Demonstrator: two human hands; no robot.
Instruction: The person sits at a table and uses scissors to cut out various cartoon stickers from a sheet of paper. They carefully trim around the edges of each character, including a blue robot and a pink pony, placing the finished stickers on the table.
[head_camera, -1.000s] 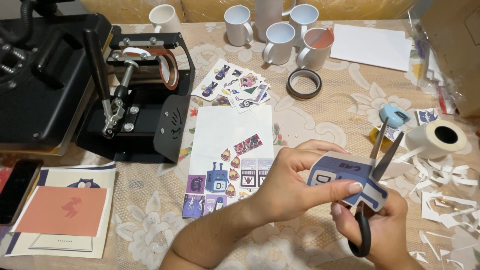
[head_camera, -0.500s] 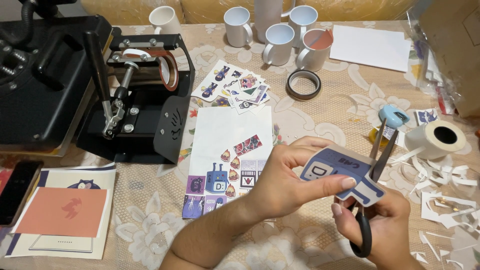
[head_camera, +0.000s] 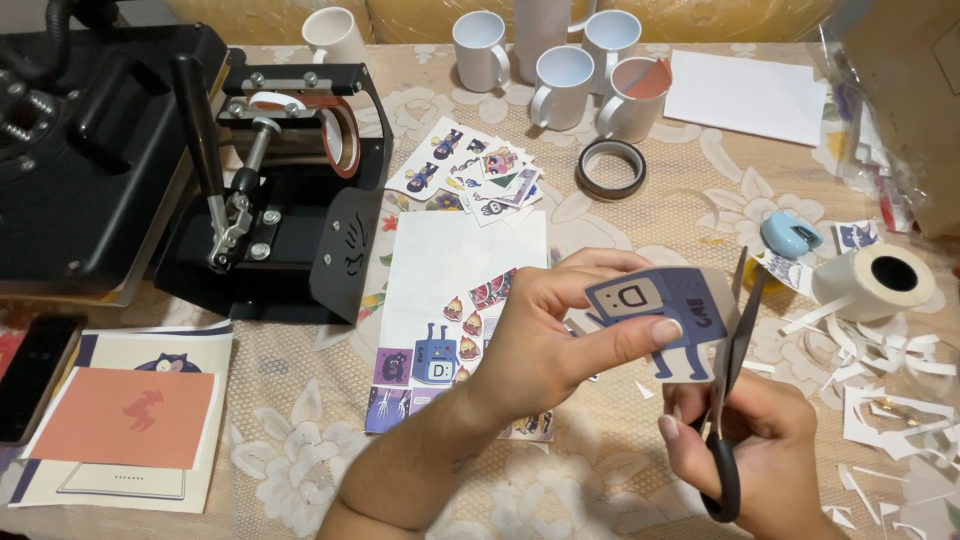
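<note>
My left hand (head_camera: 560, 335) pinches a paper cutout of a blue cartoon figure (head_camera: 665, 315) between thumb and fingers. My right hand (head_camera: 755, 455) grips black-handled scissors (head_camera: 730, 390), whose blades point up and sit against the right edge of the cutout. Both hands hover above the tablecloth, just right of a printed sheet of small pictures (head_camera: 450, 320).
A black mug press (head_camera: 250, 190) stands at the left. Several white mugs (head_camera: 560, 70) line the back, with a tape ring (head_camera: 610, 168), a pile of printed cutouts (head_camera: 470, 170) and a white sheet (head_camera: 745, 95). A tape roll (head_camera: 875, 280) and paper scraps (head_camera: 890, 400) lie at the right.
My left hand has turned and shifted the cutout against the scissor blades. The scissors stay upright in my right hand.
</note>
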